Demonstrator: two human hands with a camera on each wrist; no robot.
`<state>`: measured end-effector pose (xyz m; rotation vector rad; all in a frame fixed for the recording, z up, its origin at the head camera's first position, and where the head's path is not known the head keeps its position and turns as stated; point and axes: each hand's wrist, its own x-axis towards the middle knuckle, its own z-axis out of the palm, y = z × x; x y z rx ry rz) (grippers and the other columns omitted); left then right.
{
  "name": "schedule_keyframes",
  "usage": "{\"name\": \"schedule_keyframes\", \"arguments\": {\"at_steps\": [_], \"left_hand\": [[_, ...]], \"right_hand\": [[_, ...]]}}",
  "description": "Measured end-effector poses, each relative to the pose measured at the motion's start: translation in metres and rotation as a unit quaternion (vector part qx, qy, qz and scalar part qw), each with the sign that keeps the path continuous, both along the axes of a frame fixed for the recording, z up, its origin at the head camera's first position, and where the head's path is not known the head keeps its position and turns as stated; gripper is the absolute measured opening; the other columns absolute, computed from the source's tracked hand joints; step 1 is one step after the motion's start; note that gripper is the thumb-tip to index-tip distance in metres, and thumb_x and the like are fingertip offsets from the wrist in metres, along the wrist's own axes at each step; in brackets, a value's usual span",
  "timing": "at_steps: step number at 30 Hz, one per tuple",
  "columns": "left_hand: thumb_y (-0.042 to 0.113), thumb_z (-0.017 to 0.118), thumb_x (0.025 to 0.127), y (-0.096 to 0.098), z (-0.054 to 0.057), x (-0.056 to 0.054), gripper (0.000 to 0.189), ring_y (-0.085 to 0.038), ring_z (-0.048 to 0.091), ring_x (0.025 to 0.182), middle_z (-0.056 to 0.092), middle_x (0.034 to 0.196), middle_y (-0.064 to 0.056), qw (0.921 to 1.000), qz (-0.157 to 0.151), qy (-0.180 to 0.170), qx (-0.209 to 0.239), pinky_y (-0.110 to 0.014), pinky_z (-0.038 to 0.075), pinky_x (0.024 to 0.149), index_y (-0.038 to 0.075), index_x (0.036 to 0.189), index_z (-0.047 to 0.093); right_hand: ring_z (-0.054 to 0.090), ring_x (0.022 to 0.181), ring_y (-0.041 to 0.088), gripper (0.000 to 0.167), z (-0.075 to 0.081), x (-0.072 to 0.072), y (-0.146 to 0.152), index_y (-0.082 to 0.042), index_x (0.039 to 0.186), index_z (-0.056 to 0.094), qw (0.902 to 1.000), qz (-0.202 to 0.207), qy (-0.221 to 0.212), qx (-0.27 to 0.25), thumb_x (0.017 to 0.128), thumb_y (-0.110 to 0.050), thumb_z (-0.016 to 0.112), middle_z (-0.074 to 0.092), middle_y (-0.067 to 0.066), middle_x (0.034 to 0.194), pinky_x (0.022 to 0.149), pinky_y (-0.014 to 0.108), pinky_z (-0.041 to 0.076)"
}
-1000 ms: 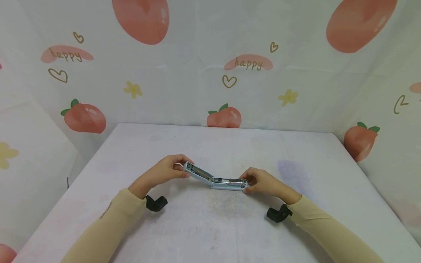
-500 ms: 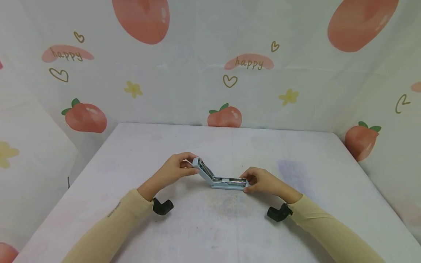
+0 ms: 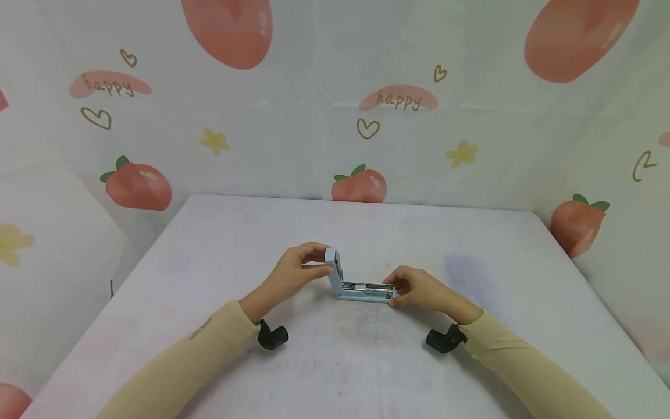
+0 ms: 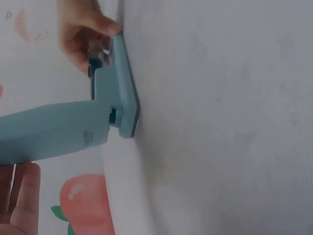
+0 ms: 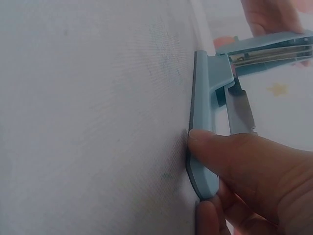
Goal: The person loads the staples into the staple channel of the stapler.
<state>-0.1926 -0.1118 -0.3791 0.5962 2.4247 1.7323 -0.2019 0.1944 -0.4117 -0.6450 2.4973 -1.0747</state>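
A light blue stapler stands unfolded on the table, its base flat and its top arm swung up nearly upright at the left end. My left hand pinches the free end of that raised arm between thumb and fingers. At the base's right end my right hand grips it, the thumb lying along the base's side and the fingers curled behind. Inside the base and the raised arm, metal parts show. In the left wrist view, part of my left hand is cut off by the frame.
The table has a white cover with faint stains and a bluish patch. Behind it hangs a white cloth printed with peaches. A black wrist mount juts from the left sleeve, and another black mount from the right.
My left hand has moved right and slightly up, swinging the stapler's top arm from a low slant to nearly upright. The base and my right hand have stayed in place.
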Motion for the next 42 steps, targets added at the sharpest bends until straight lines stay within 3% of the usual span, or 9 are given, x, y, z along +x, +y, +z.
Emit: {"name": "schedule_keyframes", "arguments": {"at_steps": [6, 18, 34, 42], "left_hand": [[0.015, 0.077, 0.083, 0.009, -0.001, 0.0, 0.039, -0.022, 0.063, 0.109, 0.067, 0.114, -0.007, 0.9999, 0.01, 0.008, 0.0, -0.033, 0.053, 0.089, 0.007, 0.119, 0.065], [0.01, 0.077, 0.081, 0.018, 0.002, -0.004, 0.035, -0.021, 0.065, 0.101, 0.068, 0.108, -0.008, 0.9995, -0.011, 0.03, 0.009, -0.027, 0.054, 0.085, 0.004, 0.114, 0.067], [0.018, 0.081, 0.079, 0.028, 0.011, -0.004, 0.032, -0.015, 0.066, 0.095, 0.07, 0.103, 0.002, 0.9961, -0.006, 0.063, -0.063, -0.031, 0.052, 0.077, 0.014, 0.109, 0.071], [0.021, 0.082, 0.078, 0.038, 0.015, -0.005, 0.034, -0.013, 0.065, 0.093, 0.069, 0.102, 0.004, 0.9931, -0.026, 0.07, -0.091, -0.028, 0.049, 0.072, 0.014, 0.11, 0.071]], "right_hand": [[0.061, 0.095, 0.02, 0.04, 0.0, 0.0, 0.0, -0.003, 0.112, 0.063, 1.0, 0.0, -0.006, -0.003, 0.077, -0.01, 0.081, 0.064, 0.01, 0.105, 0.083, 0.034, 0.052], [0.061, 0.093, 0.019, 0.039, -0.001, -0.002, 0.0, -0.003, 0.11, 0.063, 1.0, 0.0, -0.004, 0.0, 0.076, -0.01, 0.081, 0.065, 0.009, 0.103, 0.081, 0.033, 0.052], [0.062, 0.092, 0.019, 0.037, 0.0, -0.002, -0.001, -0.002, 0.108, 0.063, 1.0, 0.0, -0.003, 0.0, 0.076, -0.008, 0.081, 0.065, 0.01, 0.102, 0.081, 0.033, 0.053], [0.063, 0.092, 0.019, 0.038, 0.001, -0.002, -0.001, -0.002, 0.109, 0.063, 1.0, 0.005, 0.002, -0.002, 0.076, -0.01, 0.081, 0.066, 0.01, 0.103, 0.081, 0.034, 0.054]]}}
